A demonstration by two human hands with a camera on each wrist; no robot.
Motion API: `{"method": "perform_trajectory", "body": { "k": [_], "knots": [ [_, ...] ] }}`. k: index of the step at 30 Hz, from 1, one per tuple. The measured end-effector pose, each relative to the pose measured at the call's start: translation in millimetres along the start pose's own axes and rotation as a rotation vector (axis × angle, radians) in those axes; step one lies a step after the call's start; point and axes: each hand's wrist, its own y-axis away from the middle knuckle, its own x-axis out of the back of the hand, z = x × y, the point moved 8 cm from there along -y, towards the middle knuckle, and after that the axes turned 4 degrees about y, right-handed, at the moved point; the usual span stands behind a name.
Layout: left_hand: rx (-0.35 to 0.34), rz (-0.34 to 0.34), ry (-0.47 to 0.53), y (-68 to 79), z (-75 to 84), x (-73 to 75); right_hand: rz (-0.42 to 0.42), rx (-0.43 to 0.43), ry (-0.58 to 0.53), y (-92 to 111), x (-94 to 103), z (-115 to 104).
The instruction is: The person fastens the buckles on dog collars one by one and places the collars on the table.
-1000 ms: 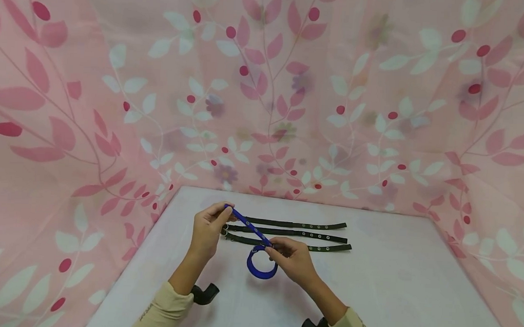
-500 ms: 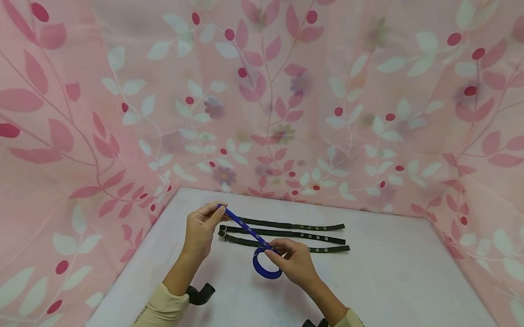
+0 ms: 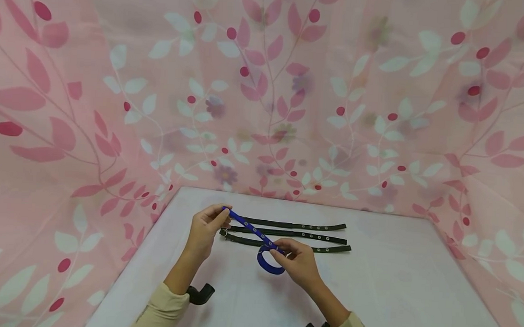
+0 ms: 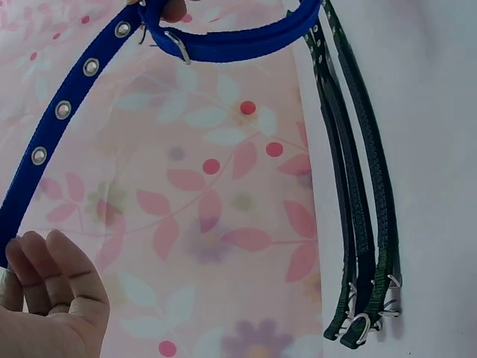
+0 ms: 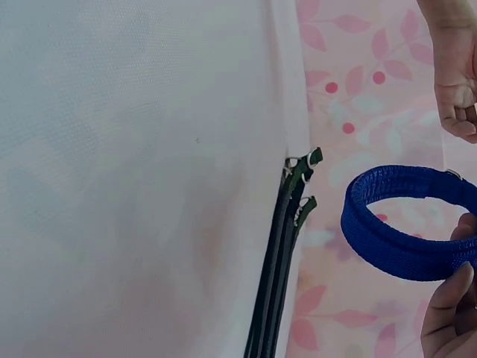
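A blue collar point(image 3: 252, 229) with metal eyelets is held up over the table, its body curled into a loop and its strap stretched at a slant. My left hand point(image 3: 203, 231) pinches the strap's free end; the left wrist view shows those fingers point(image 4: 71, 280) at the edge. By the loop, my right hand point(image 3: 300, 263) pinches the collar between thumb and fingers. A metal buckle point(image 4: 179, 47) shows on the loop in the left wrist view. Behind the strap lie three dark green collars point(image 3: 322, 238), side by side, their buckles towards the left.
The white table point(image 3: 393, 276) reaches back to a pink floral cloth point(image 3: 274, 86), which also hangs at both sides. Dark curved fittings point(image 3: 201, 294) stick out beside both wrists, near the beige sleeves point(image 3: 161, 310).
The blue loop has shifted slightly right and looks narrower, with my right hand moving a little right too. My left hand keeps its pinch on the strap end. The green collars stay put.
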Motion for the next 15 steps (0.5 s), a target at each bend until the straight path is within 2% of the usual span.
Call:
{"method": "perform_trajectory", "body": {
  "k": [3, 7, 10, 15],
  "knots": [
    [0.023, -0.003, -0.003, -0.2, -4.4, -0.6, 0.003, 0.004, -0.019, -0.6, 1.3, 1.9],
    [0.067, -0.043, -0.038, 1.5, -16.1, -7.1, 0.012, -0.047, -0.074, -4.6, -1.0, 22.1],
    [0.111, -0.124, -0.139, 6.6, -30.9, -16.9, 0.012, -0.119, -0.165, -7.2, -4.3, 40.3],
    [0.134, -0.305, -0.378, 20.3, -57.3, -35.6, -0.003, -0.166, -0.335, -6.0, -7.0, 47.4]
  ]
}}
